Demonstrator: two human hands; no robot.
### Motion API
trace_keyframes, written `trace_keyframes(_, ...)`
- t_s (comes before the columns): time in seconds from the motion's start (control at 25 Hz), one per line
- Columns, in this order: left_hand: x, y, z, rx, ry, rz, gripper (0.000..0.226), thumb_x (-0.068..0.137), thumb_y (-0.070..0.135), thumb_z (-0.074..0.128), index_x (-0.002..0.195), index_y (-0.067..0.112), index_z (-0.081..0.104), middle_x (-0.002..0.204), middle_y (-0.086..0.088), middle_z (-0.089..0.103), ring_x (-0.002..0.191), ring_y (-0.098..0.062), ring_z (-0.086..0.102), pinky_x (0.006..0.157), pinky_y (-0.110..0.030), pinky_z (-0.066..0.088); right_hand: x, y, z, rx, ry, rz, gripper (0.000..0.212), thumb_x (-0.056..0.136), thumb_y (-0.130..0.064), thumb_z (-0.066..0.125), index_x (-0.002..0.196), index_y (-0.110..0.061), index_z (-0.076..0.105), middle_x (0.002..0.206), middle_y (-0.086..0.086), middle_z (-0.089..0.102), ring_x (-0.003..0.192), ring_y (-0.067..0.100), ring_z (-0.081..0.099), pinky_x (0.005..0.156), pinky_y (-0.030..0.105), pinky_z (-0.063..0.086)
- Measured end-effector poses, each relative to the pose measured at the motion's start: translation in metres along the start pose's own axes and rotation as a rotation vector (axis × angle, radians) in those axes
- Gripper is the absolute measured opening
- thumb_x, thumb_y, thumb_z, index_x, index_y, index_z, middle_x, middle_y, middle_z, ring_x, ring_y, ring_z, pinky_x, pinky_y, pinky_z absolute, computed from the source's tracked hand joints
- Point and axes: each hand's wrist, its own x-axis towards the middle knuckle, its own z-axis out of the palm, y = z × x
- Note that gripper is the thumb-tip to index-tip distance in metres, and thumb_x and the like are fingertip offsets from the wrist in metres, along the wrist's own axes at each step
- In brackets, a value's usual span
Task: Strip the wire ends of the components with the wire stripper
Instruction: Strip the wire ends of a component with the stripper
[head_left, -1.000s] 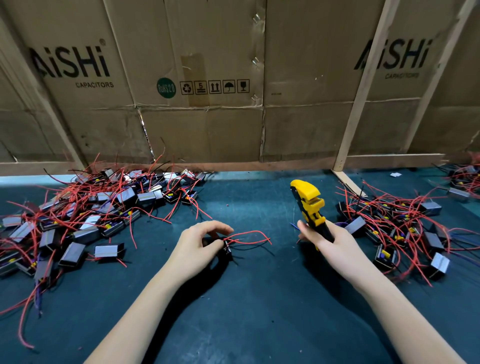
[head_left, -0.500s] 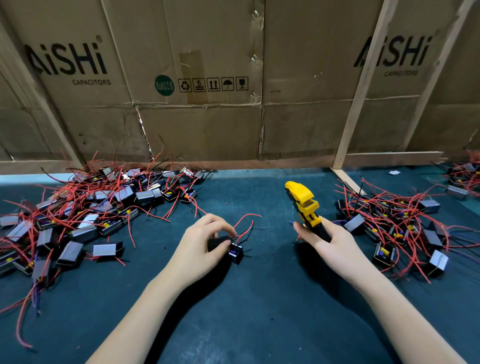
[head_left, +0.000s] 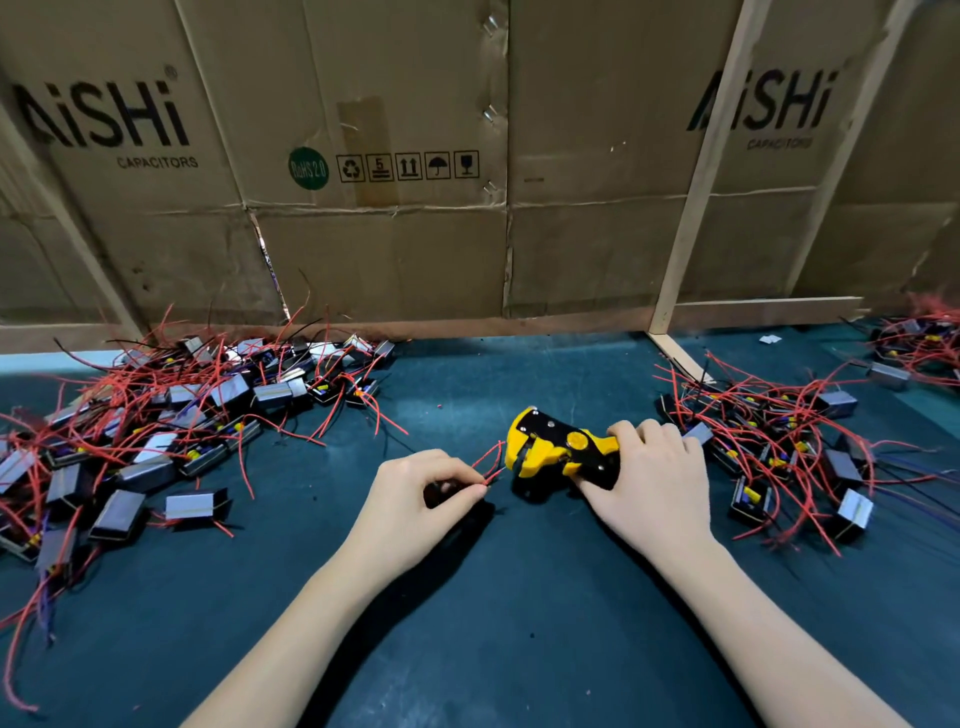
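My left hand (head_left: 415, 499) pinches the red wires (head_left: 488, 460) of a small black component (head_left: 441, 491), which is mostly hidden under my fingers. The wire ends point right, into the jaws of a yellow and black wire stripper (head_left: 556, 452). My right hand (head_left: 649, 478) grips the stripper's handles, with the tool lying sideways and its head pointing left. A large pile of components with red wires (head_left: 156, 431) lies at the left, and a second pile (head_left: 779, 447) lies at the right.
The work surface is a dark green mat (head_left: 467, 623). Cardboard sheets (head_left: 389, 208) on wooden battens (head_left: 696, 208) wall off the back. A third heap of wired parts (head_left: 919, 343) sits at the far right edge.
My right hand has turned the stripper from upright to sideways and brought its jaws left to the wire ends. My left hand has shifted right and gathered the wires toward the tool.
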Motion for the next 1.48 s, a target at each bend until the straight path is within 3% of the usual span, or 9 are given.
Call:
trace_keyframes(0.16,0.000,0.003,0.003,-0.007,0.003,-0.014,0.010,0.085,0.017,0.074,0.080,0.025,0.075,0.073,0.011,0.066,0.070,-0.010,0.059,0.065,-0.012,0.040,-0.001,-0.005,0.000,-0.013,0.147,0.016,0.058,0.063,-0.055,0.079,0.094,-0.008,0.063,0.084,0.012,0.057,0.083,0.034,0.053,0.077,0.043,0.038)
trace_keyframes(0.32,0.000,0.004,0.004,-0.007,-0.007,-0.018,0.011,0.085,0.015,0.074,0.079,0.024,0.074,0.073,0.010,0.065,0.069,-0.010,0.058,0.066,-0.017,0.042,-0.002,-0.010,-0.001,-0.041,0.224,-0.008,0.055,0.066,-0.053,0.076,0.093,-0.007,0.060,0.084,0.013,0.055,0.082,0.033,0.050,0.076,0.044,0.038)
trace_keyframes(0.6,-0.001,0.007,0.013,-0.053,0.069,-0.112,0.015,0.084,0.018,0.074,0.070,0.022,0.071,0.066,0.008,0.064,0.060,-0.008,0.057,0.062,-0.021,0.044,-0.003,-0.013,-0.004,-0.043,0.198,-0.035,0.052,0.065,-0.050,0.077,0.089,-0.008,0.059,0.081,0.012,0.054,0.079,0.033,0.051,0.076,0.043,0.040)
trace_keyframes(0.88,-0.001,0.007,0.017,-0.027,0.091,-0.130,0.013,0.082,0.020,0.076,0.071,0.025,0.073,0.069,0.022,0.066,0.078,-0.004,0.058,0.072,-0.022,0.042,-0.004,-0.015,-0.004,-0.038,0.160,-0.069,0.049,0.059,-0.047,0.081,0.079,-0.009,0.058,0.073,0.010,0.056,0.073,0.033,0.055,0.073,0.042,0.041)
trace_keyframes(1.04,-0.001,0.007,0.015,-0.051,0.068,-0.137,0.012,0.083,0.022,0.076,0.071,0.026,0.075,0.069,0.024,0.066,0.075,-0.007,0.057,0.070,-0.023,0.042,-0.002,-0.012,-0.003,-0.040,0.149,-0.052,0.047,0.060,-0.047,0.080,0.078,-0.009,0.059,0.072,0.010,0.057,0.072,0.033,0.055,0.073,0.041,0.040)
trace_keyframes(1.48,-0.002,0.010,0.016,-0.109,0.090,-0.188,0.013,0.082,0.019,0.077,0.070,0.025,0.076,0.069,0.012,0.069,0.068,-0.008,0.057,0.068,-0.023,0.043,-0.002,-0.012,-0.007,-0.087,0.039,-0.057,0.044,0.070,-0.056,0.068,0.081,-0.015,0.058,0.076,0.004,0.060,0.078,0.030,0.058,0.079,0.041,0.034)
